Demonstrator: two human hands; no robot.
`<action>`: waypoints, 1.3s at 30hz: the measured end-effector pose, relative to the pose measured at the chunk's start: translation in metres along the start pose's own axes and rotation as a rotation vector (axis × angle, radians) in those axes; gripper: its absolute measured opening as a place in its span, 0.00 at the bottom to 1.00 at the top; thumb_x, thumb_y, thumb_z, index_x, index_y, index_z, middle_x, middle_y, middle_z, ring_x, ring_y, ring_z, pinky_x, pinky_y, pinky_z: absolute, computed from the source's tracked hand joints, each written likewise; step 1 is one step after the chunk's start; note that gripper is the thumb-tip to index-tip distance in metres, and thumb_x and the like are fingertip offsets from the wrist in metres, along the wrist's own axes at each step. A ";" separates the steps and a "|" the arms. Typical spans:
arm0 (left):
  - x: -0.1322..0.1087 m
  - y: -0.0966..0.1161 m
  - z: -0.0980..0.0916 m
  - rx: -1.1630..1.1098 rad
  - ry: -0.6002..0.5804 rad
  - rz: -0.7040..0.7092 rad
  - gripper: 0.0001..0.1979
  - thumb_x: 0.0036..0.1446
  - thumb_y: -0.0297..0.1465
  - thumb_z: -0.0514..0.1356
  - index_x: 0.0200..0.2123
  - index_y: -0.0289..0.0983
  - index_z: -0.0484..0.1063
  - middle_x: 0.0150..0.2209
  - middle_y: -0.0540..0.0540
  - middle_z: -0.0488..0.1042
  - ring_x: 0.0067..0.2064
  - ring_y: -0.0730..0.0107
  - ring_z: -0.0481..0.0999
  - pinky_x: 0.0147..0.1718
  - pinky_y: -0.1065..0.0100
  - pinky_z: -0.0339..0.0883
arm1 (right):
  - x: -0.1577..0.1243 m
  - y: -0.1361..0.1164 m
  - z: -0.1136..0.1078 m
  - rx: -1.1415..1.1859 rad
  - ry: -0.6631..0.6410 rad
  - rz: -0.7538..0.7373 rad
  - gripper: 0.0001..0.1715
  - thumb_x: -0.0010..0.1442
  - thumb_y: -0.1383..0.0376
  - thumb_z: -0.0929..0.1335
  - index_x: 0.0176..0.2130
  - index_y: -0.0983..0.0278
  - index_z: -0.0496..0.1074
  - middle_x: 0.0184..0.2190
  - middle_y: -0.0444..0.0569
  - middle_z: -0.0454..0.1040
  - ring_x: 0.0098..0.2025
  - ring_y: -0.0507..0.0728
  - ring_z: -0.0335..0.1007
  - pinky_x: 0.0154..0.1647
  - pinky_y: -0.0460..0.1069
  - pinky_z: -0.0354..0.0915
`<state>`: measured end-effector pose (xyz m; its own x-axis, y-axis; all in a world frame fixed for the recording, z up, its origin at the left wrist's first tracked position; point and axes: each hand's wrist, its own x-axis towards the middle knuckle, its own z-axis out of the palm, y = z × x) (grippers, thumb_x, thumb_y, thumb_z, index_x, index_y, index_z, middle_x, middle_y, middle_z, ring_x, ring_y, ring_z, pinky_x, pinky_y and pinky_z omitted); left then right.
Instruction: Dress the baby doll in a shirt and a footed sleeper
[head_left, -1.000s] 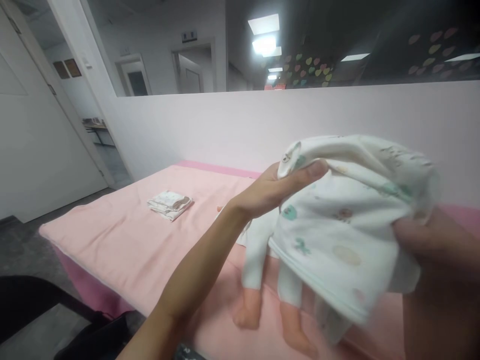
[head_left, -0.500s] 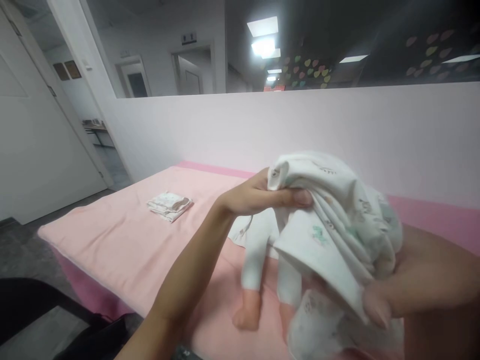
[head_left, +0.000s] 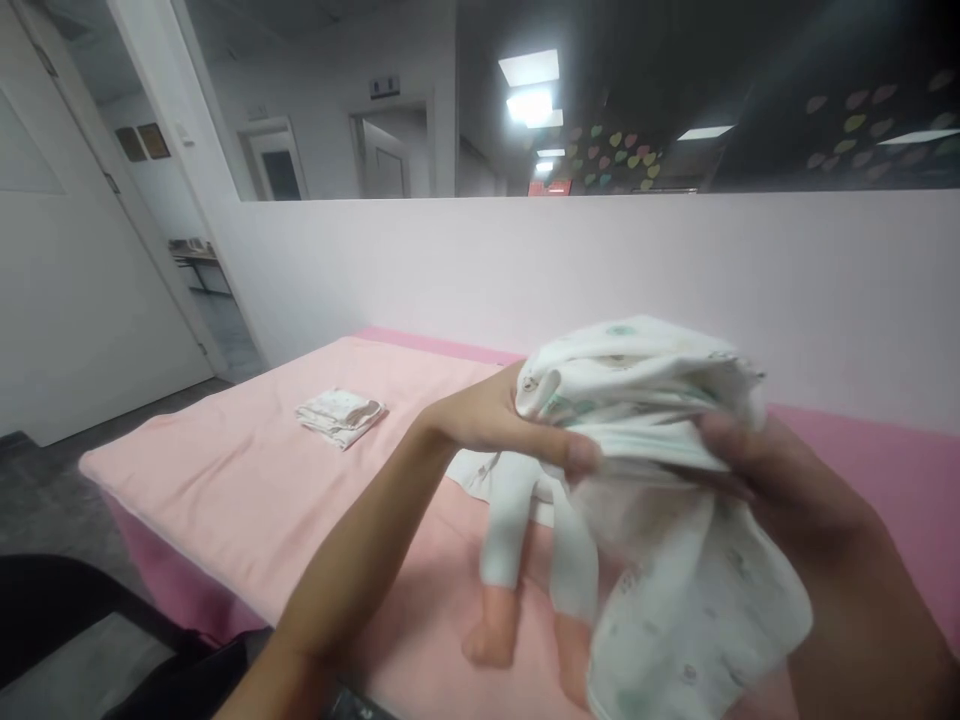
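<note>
Both my hands hold a bunched white cloth (head_left: 637, 400) with small green and brown prints, raised above the bed. My left hand (head_left: 517, 415) grips its left side, thumb on the near face and fingers hidden behind the folds. My right hand (head_left: 772, 470), somewhat blurred, pinches the gathered right side. A loose part of white printed fabric (head_left: 690, 620) hangs below. Whether the cloth is a garment I cannot tell. Behind and under it lies a baby doll (head_left: 506, 540) in white leggings, its bare feet toward me; its upper body is hidden.
A folded printed cloth (head_left: 341, 415) lies on the pink bed cover (head_left: 225, 480) at left. A white wall (head_left: 450, 260) with a window above runs behind the bed. A door (head_left: 82, 270) stands at far left, and a dark chair-like object (head_left: 135, 640) is at lower left.
My right hand has moved up and left, closer to my left hand, gathering the cloth into a tighter bundle. The lower fabric now hangs more in view. My left hand has barely moved.
</note>
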<state>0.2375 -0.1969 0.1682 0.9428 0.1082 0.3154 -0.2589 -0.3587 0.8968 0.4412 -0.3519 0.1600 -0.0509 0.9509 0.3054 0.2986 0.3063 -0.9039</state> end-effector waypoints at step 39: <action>-0.160 -0.081 0.196 0.589 0.756 -0.768 0.17 0.70 0.39 0.49 0.47 0.39 0.75 0.42 0.42 0.82 0.52 0.49 0.75 0.59 0.54 0.57 | -0.087 0.077 0.158 -0.741 -0.120 0.413 0.30 0.65 0.60 0.65 0.64 0.64 0.62 0.39 0.53 0.79 0.39 0.64 0.75 0.33 0.49 0.56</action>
<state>0.1489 -0.3665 -0.0153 0.3986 0.9161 0.0431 0.6292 -0.3073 0.7140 0.3186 -0.4036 0.0165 0.1106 0.9909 -0.0770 0.8592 -0.1342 -0.4937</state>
